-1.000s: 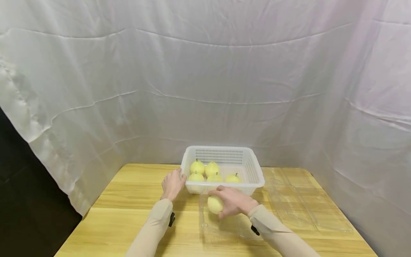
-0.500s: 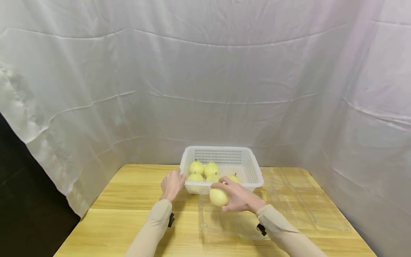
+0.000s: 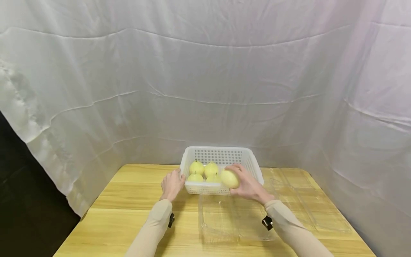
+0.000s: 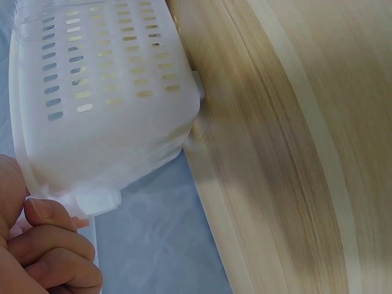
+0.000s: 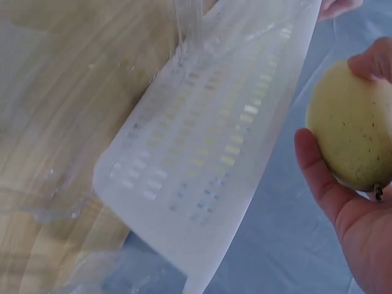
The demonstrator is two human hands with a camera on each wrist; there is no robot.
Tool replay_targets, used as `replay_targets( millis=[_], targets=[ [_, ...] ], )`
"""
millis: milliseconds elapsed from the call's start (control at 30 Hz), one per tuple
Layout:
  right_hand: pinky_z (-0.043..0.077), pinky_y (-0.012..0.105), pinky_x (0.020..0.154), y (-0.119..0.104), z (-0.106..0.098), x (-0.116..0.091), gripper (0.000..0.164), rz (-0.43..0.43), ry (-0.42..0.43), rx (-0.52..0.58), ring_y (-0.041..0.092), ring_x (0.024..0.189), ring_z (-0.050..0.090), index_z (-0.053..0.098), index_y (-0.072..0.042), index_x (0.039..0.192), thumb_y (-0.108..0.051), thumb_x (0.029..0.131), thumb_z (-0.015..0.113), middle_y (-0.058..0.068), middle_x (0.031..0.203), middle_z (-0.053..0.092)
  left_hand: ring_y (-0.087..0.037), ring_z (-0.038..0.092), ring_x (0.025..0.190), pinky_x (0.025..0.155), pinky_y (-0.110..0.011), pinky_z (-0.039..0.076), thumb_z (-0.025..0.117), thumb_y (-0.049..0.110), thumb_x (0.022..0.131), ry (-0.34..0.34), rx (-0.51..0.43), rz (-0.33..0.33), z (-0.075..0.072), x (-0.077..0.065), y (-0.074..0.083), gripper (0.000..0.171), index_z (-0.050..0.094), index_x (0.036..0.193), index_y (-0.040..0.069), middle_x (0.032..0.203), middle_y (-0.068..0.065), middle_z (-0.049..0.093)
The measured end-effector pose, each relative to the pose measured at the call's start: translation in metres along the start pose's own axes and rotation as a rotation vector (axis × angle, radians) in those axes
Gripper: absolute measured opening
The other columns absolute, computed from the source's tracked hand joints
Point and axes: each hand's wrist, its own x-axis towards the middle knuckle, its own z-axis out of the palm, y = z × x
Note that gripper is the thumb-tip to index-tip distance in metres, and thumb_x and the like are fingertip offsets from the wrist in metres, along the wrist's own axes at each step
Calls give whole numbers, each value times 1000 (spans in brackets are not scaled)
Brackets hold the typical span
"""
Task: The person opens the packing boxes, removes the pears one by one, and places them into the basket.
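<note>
A white plastic basket (image 3: 253, 164) stands toward the back of the table, with several yellow-green pears (image 3: 196, 167) in its left half. My left hand (image 3: 172, 184) grips the rim at its left end; in the left wrist view the thumb and curled fingers (image 4: 58, 245) pinch that rim. My right hand (image 3: 248, 184) holds a pear (image 3: 229, 179) at the basket's front rim, with the thumb on one side and fingers on the other. The right wrist view shows this pear (image 5: 352, 125) with its dark stem. My right hand hides part of the basket's right side.
A clear plastic box (image 3: 219, 217) lies in front of the basket, its outline faint. More clear plastic packaging (image 3: 302, 200) is spread over the right side of the wooden table (image 3: 128, 210). A grey-white curtain (image 3: 224, 78) hangs close behind the table.
My right hand has lifted the pear from over the clear box and carried it up and right to the basket's front rim. The left hand stays on the basket.
</note>
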Motion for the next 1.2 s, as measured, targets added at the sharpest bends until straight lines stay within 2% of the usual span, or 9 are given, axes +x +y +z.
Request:
replay_targets(
  millis=[233,400,600,800,1000,1200],
  targets=[
    [53,55,89,16,-10,4,81,28,85,-57,33,109,58,53,-11,136,-9,60,83,17,131,50,-22,58,62,48,-32,45,59,23,92,12,9,3,-1,-1,-1,45,60,133,5,111,-23,70],
    [54,57,85,28,-16,9,82,95,83,-96,37,106,59,53,-8,136,-8,60,83,22,132,49,-27,63,70,53,-37,49,59,23,92,16,8,2,-2,-1,-2,45,60,133,5,115,-22,69],
    [51,61,86,41,-27,13,82,184,41,-158,41,107,58,52,-8,137,-7,61,82,26,133,49,-28,64,71,54,-38,50,59,23,92,15,1,-3,-3,-1,-1,45,60,134,6,116,-22,68],
    [49,63,88,49,-34,17,84,253,-6,-174,44,109,57,50,-10,139,-6,61,81,27,134,48,-25,60,64,50,-34,46,59,22,92,18,-5,4,-4,1,1,44,60,133,5,114,-23,69],
    [51,57,84,55,-32,20,81,279,-74,-196,42,108,55,51,-8,139,0,63,78,26,133,48,-22,57,61,48,-31,43,59,23,93,9,-1,-2,-3,0,2,45,59,134,6,115,-23,69],
    [53,53,78,62,-25,27,75,248,-158,-326,40,106,56,56,-14,133,2,63,76,18,126,52,-23,59,63,50,-33,46,58,24,93,0,17,-4,-1,-1,2,45,58,135,7,113,-21,70]
  ],
)
